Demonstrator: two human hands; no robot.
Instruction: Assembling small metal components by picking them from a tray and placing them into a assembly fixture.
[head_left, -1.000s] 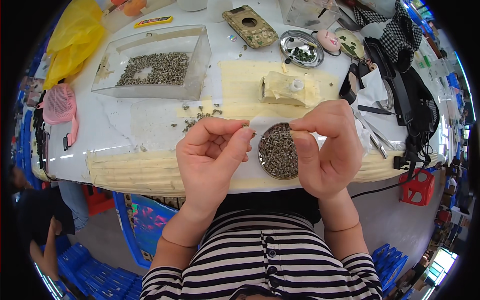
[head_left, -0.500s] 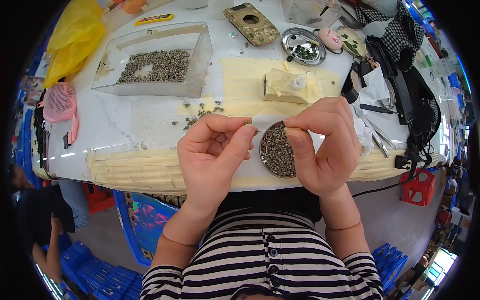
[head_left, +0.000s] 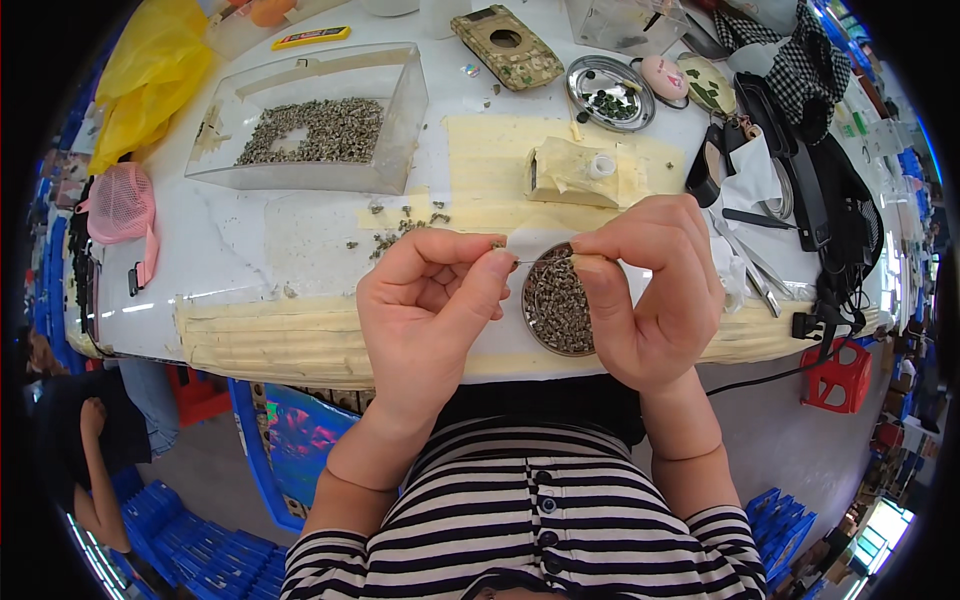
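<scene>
Small piece [head_left: 497,243], one: at the left hand's [head_left: 425,312] fingertips, pinched between thumb and forefinger. Thin rod-like item [head_left: 545,261], one: pinched likewise by the right hand [head_left: 660,300], kind too fine to tell. Round dish [head_left: 562,354], one: full of small metallic parts [head_left: 556,305], partly hidden by the right hand. Long metal tool [head_left: 754,277], one: farther right, on the table [head_left: 240,240].

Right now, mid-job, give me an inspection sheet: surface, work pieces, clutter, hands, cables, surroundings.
Surface: white table, beige tape along the near edge.
Job's things: dish of small metal parts; more in the clear box, some loose.
Clutter: camouflaged toy hull, yellow bag, pink mesh pouch.
Hands: left hand pinches a small piece; right hand pinched, contents unclear.
Cables: black cable hanging at right.
Surroundings: red stool, blue crates, another person.
</scene>
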